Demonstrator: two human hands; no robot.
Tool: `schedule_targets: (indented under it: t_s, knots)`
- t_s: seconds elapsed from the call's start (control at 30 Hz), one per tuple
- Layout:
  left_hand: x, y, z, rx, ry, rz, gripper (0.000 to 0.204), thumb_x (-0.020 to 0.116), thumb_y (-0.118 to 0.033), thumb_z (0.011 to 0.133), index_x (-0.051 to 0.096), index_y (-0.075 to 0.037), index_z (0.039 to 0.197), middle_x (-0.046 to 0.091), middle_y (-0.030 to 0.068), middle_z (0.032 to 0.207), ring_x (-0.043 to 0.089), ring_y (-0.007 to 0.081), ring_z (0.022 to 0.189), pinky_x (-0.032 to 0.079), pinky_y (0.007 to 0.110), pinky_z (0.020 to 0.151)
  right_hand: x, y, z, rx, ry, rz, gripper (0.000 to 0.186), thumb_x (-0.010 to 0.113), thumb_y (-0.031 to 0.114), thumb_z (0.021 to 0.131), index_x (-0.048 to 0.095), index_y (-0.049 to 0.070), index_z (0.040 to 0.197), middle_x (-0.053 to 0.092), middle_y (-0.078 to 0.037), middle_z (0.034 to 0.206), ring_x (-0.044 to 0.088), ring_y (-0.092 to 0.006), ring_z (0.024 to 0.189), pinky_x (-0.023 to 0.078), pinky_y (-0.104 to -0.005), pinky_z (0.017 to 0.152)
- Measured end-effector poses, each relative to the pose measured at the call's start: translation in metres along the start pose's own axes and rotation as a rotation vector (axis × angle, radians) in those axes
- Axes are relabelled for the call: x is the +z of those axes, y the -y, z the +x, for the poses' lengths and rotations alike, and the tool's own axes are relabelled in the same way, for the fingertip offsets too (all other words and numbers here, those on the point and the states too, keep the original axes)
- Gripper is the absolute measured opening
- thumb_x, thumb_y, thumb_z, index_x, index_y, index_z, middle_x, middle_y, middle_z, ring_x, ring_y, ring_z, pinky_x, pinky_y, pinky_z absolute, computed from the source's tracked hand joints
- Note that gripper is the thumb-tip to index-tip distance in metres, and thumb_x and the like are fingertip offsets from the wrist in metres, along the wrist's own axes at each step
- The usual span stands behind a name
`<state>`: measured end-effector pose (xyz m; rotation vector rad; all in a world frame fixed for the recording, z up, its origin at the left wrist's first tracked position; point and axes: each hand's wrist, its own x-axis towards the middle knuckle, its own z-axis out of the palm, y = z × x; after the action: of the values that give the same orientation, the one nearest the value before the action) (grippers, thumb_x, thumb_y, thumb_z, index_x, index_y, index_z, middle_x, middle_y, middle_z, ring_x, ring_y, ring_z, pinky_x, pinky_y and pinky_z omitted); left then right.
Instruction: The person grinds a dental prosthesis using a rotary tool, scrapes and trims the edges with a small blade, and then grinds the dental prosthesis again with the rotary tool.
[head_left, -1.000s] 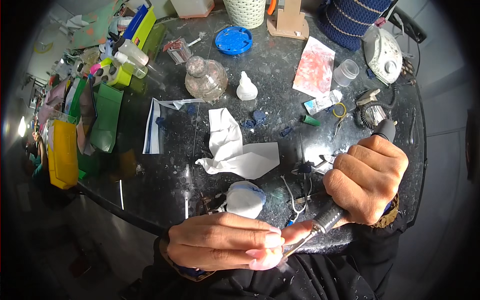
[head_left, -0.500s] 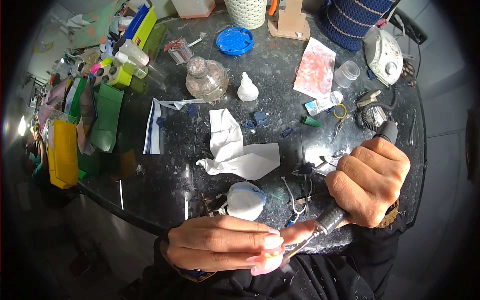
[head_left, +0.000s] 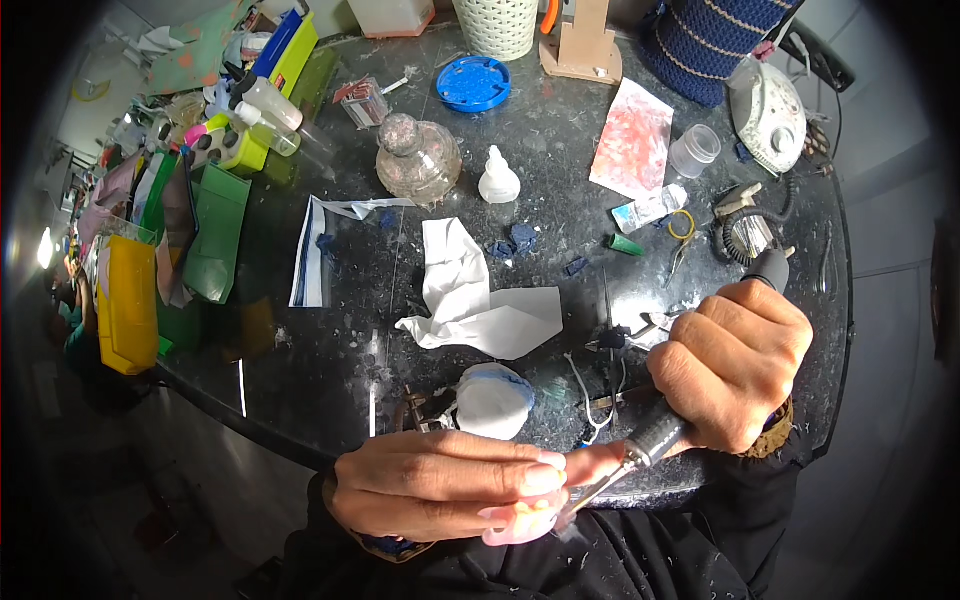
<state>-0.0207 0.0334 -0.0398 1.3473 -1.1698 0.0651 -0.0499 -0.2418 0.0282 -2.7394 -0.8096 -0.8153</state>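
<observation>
My left hand (head_left: 430,485) pinches a small pink moulded piece (head_left: 525,522) near the desk's front edge, above my dark-clothed lap. In my right hand (head_left: 730,365) is a black rotary handpiece (head_left: 660,432), its thin metal bit (head_left: 600,490) angled down to the pink piece's right side, with a blurred haze at the tip. My right thumb reaches under the handpiece toward my left fingertips. Just behind my hands sit a white plaster cast (head_left: 495,400), a metal articulated fixture (head_left: 420,405) and a white-handled pincer tool (head_left: 600,420).
On the dark desk (head_left: 310,390) lie crumpled white paper (head_left: 450,310), a glass jar (head_left: 415,170), a white dropper bottle (head_left: 498,180), a blue lid (head_left: 473,85), a pink-stained sheet (head_left: 630,140), a clear cup (head_left: 695,150) and a white control unit (head_left: 765,120). Plastic trays (head_left: 127,305) crowd the left side.
The pink piece has tilted and moved slightly left in my left fingers. My right hand and the handpiece have shifted a little left, the bit still at the piece.
</observation>
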Motion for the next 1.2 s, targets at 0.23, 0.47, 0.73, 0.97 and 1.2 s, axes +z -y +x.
schedule_targets:
  t_s: [0.23, 0.47, 0.73, 0.97, 1.2]
  knots:
    - [0.028, 0.0, 0.033, 0.055, -0.11, -0.069, 0.028, 0.075, 0.011, 0.068, 0.058, 0.007, 0.09, 0.065, 0.0208, 0.101, 0.069, 0.0252, 0.088, 0.059, 0.022, 0.069, -0.002, 0.001, -0.001, 0.052, -0.027, 0.011, 0.034, 0.057, 0.039, 0.058, 0.052, 0.006, 0.062, 0.042, -0.001, 0.052, 0.046, -0.015, 0.043, 0.033, -0.0282, 0.046]
    - [0.022, -0.012, 0.046, -0.068, -0.107, -0.17, 0.024, 0.076, 0.01, 0.069, 0.065, 0.005, 0.09, 0.067, 0.0185, 0.101, 0.069, 0.0269, 0.092, 0.059, 0.027, 0.074, -0.002, 0.004, 0.003, 0.027, -0.034, 0.0, 0.032, 0.059, 0.036, 0.058, 0.051, 0.006, 0.062, 0.042, -0.001, 0.052, 0.047, -0.0158, 0.044, 0.033, -0.0284, 0.046]
    - [-0.04, -0.025, 0.044, -0.873, 0.557, -0.496, 0.037, 0.053, -0.001, 0.091, 0.049, 0.007, 0.128, 0.058, 0.0116, 0.123, 0.055, 0.0232, 0.115, 0.046, 0.035, 0.099, 0.005, 0.002, 0.0, 0.006, -0.059, -0.034, 0.041, 0.058, 0.047, 0.062, 0.052, 0.006, 0.062, 0.042, -0.001, 0.052, 0.046, -0.0154, 0.043, 0.032, -0.0286, 0.046]
    - [-0.006, -0.022, 0.047, -0.604, 0.282, -0.283, 0.035, 0.069, 0.006, 0.078, 0.056, 0.002, 0.109, 0.062, 0.0083, 0.1, 0.063, 0.0179, 0.088, 0.052, 0.029, 0.08, 0.004, 0.002, 0.003, 0.102, -0.123, -0.041, 0.05, 0.065, 0.054, 0.062, 0.051, 0.006, 0.059, 0.041, -0.001, 0.05, 0.042, -0.0159, 0.04, 0.028, -0.0293, 0.043]
    - [0.025, -0.004, 0.057, -0.282, -0.165, -0.58, 0.021, 0.077, 0.009, 0.069, 0.069, 0.007, 0.088, 0.064, 0.0185, 0.089, 0.069, 0.0259, 0.082, 0.058, 0.033, 0.073, -0.006, -0.007, -0.002, 0.149, -0.101, 0.079, 0.069, 0.067, 0.076, 0.05, 0.05, 0.009, 0.057, 0.041, 0.001, 0.049, 0.042, -0.0155, 0.04, 0.025, -0.0281, 0.044]
